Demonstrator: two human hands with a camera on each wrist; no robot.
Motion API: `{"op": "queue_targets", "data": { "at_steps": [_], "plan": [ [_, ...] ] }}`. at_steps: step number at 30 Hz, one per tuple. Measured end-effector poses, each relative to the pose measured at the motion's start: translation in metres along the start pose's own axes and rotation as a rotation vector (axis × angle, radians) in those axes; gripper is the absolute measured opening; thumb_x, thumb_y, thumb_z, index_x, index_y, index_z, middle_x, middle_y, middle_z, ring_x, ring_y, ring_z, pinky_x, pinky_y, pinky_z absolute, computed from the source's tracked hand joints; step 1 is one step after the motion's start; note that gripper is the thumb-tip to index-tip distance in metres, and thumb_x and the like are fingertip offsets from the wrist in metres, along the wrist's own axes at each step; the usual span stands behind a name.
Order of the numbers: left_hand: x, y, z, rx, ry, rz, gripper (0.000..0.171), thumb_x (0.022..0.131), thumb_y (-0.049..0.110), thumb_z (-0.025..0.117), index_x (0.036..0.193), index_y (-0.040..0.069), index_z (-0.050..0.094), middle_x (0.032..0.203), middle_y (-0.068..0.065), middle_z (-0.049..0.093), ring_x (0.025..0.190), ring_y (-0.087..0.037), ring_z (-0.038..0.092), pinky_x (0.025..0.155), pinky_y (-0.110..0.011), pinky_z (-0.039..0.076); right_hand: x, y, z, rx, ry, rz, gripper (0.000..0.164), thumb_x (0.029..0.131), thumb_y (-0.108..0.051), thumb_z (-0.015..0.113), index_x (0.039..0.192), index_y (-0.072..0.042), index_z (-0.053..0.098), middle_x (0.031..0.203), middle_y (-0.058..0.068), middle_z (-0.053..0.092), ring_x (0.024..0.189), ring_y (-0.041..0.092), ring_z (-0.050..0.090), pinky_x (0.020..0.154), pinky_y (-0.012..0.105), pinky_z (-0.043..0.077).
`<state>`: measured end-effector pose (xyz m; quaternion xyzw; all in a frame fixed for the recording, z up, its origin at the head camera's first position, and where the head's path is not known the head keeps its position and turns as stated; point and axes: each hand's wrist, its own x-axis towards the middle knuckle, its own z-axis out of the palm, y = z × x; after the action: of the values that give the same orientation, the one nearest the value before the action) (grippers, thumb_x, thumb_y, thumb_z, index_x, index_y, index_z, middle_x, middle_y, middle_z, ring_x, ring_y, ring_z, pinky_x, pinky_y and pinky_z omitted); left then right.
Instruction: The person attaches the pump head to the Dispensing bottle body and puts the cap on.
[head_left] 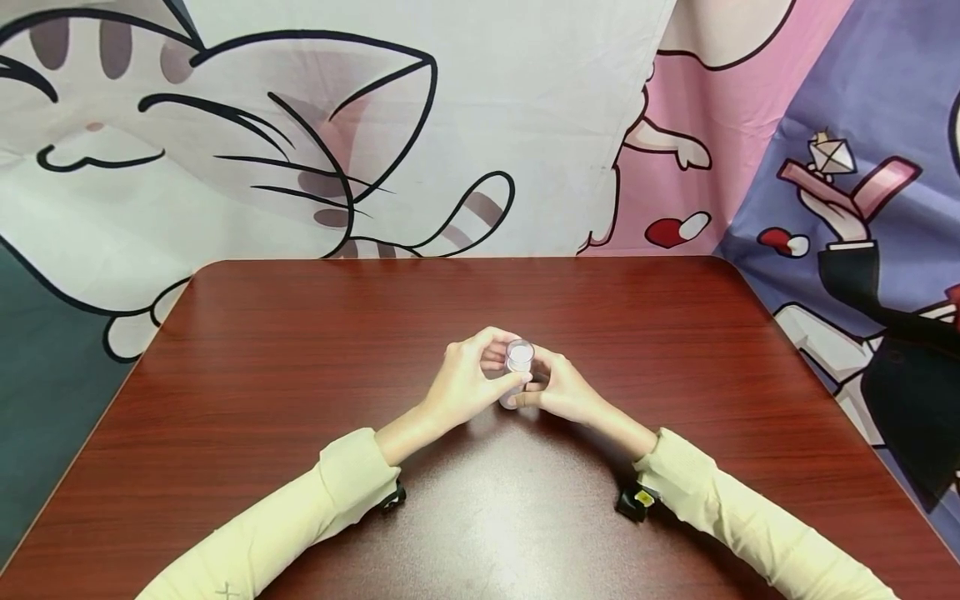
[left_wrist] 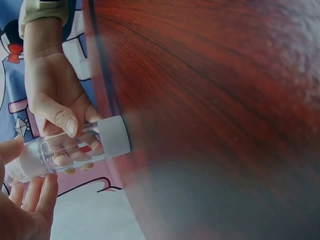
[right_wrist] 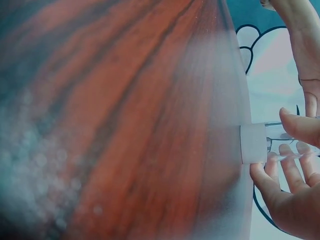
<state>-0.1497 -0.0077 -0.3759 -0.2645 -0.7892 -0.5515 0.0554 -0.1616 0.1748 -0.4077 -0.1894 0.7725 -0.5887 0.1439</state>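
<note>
Above the middle of the table is a clear cylindrical bottle point(head_left: 520, 353) with a white base point(left_wrist: 114, 136) and a white collar under a transparent top. My left hand point(head_left: 468, 382) holds its upper end, thumb on the near side and fingers on the far side. Lower down, my right hand point(head_left: 568, 392) grips the clear body point(left_wrist: 75, 149) between thumb and fingers. The bottle stands roughly upright, base downward. Whether the base touches the table cannot be told. Fingers hide part of the body.
The reddish-brown wooden table point(head_left: 337, 333) stretches around both hands, with glare near its front. A cartoon-printed cloth point(head_left: 555, 125) hangs behind its far edge. Small black devices point(head_left: 633, 502) sit under both cuffs.
</note>
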Motion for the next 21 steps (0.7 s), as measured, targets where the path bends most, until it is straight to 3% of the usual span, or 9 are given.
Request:
{"op": "queue_targets", "data": {
  "at_steps": [15,21],
  "plan": [
    [-0.0005,0.0016,0.002,-0.017,0.015,0.006,0.037,0.075,0.004,0.08,0.108,0.002,0.063,0.096,-0.014,0.072,0.087,-0.021,0.071,0.077,-0.021,0.058,-0.001,-0.0019,-0.0014,-0.059,0.008,-0.009,0.065,0.07,0.005,0.08,0.129,0.003,0.052,0.122,0.02,0.062,0.107,0.02,0.061,0.086,0.025,0.056],
    [-0.0014,0.0007,0.0019,-0.02,0.018,-0.011,0.037,0.075,0.004,0.079,0.108,0.003,0.064,0.096,-0.014,0.072,0.088,-0.021,0.071,0.078,-0.021,0.058,-0.0002,-0.0012,-0.0003,-0.061,0.004,-0.008,0.066,0.07,0.004,0.08,0.13,0.004,0.051,0.124,0.021,0.061,0.111,0.025,0.06,0.088,0.027,0.056]
  ]
}}
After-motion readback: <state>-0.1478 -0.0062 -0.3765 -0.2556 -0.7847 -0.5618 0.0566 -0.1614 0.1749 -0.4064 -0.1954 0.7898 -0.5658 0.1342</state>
